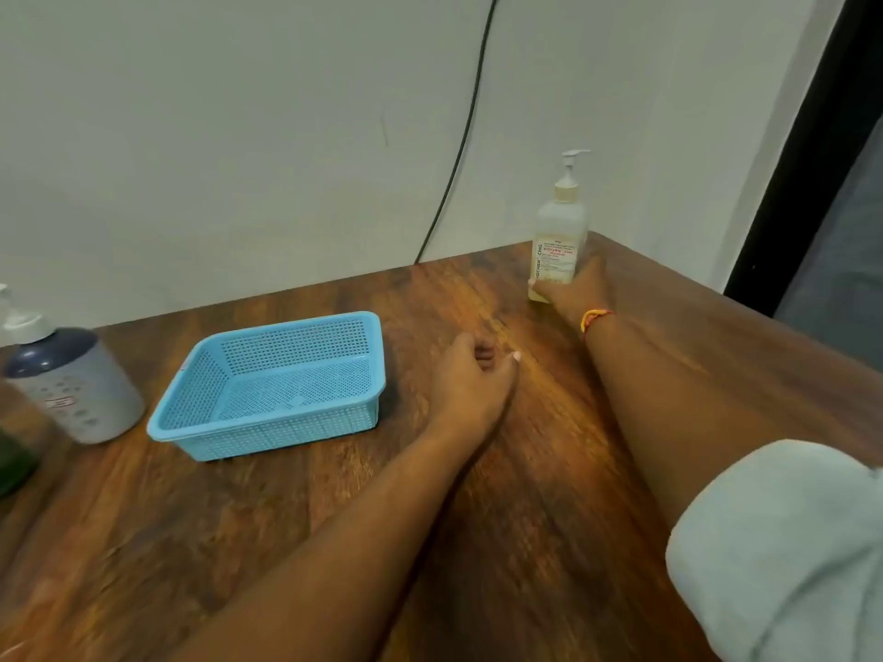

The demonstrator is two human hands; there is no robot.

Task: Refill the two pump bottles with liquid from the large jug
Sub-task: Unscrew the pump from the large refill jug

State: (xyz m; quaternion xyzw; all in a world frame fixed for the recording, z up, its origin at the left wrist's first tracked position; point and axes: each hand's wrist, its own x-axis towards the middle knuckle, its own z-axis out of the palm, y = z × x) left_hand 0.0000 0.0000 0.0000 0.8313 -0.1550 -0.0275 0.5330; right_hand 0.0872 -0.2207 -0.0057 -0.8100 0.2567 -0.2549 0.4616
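Note:
A clear pump bottle (559,231) with a white pump and a printed label stands upright at the far right corner of the wooden table (296,527). My right hand (571,291) grips its lower part. My left hand (470,375) hovers over the middle of the table with its fingers loosely curled, holding nothing. A second pump bottle (71,384), grey with a dark blue top and white pump, stands at the far left. The large jug is not clearly in view.
A light blue perforated plastic basket (277,389) sits empty between the two bottles. A dark green object (14,456) is cut off at the left edge. A black cable (458,150) runs down the wall behind the table.

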